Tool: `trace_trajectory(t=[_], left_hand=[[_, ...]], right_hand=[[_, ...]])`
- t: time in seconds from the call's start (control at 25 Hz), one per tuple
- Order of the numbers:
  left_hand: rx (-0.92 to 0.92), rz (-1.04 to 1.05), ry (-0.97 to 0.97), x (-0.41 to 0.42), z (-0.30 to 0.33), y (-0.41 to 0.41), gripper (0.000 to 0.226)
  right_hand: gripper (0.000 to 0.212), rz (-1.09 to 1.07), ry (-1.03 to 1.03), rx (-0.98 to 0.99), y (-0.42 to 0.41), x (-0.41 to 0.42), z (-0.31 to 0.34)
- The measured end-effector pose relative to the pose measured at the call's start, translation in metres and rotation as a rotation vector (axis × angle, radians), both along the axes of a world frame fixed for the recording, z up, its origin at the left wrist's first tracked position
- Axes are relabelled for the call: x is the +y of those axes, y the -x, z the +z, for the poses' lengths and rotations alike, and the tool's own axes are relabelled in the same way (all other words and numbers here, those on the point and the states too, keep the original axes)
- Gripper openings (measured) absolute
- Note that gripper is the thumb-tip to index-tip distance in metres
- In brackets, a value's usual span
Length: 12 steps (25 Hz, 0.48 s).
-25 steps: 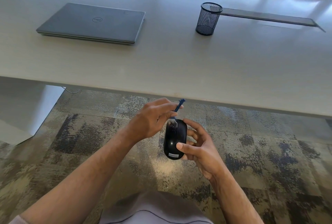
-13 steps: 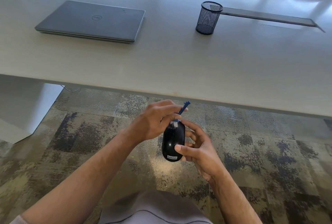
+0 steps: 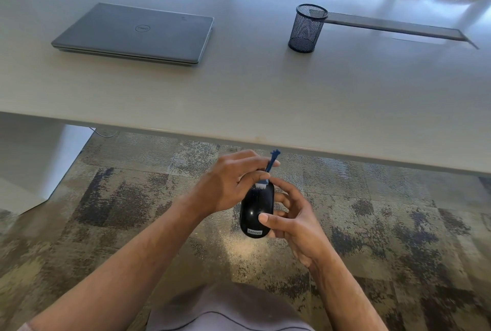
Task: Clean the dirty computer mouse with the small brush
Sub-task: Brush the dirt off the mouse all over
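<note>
The small brush point(image 3: 267, 171), pinched in the left hand point(image 3: 228, 184), has been slid up to the mouse point(image 3: 257, 210)'s far end, bristles touching. The mouse is gripped by the right hand point(image 3: 292, 220), so scrubbing's probably midway.

Right hand point(image 3: 295, 220) grips the black mouse point(image 3: 256, 210), thumb on top. Left hand point(image 3: 231, 184) pinches the small blue brush point(image 3: 269, 168), bristles touching the mouse's far end, above carpet point(image 3: 106, 198).
</note>
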State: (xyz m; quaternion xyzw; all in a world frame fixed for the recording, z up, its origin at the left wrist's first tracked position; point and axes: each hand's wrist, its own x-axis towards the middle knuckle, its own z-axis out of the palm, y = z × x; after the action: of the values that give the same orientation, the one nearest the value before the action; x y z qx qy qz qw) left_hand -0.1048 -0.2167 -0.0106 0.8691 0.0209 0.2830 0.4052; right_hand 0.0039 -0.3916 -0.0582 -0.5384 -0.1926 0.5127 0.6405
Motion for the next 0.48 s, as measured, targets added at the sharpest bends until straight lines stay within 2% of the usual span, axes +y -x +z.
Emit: trace_trajectory(t=[0.24, 0.48], left_hand=[[0.058, 0.058, 0.034, 0.008, -0.001, 0.006, 0.027], [-0.016, 0.037, -0.01, -0.003, 0.003, 0.005, 0.027]], right_hand=[[0.082, -0.007, 0.018, -0.012, 0.0, -0.003, 0.0], [0.081, -0.003, 0.005, -0.008, 0.0, -0.002, 0.002]])
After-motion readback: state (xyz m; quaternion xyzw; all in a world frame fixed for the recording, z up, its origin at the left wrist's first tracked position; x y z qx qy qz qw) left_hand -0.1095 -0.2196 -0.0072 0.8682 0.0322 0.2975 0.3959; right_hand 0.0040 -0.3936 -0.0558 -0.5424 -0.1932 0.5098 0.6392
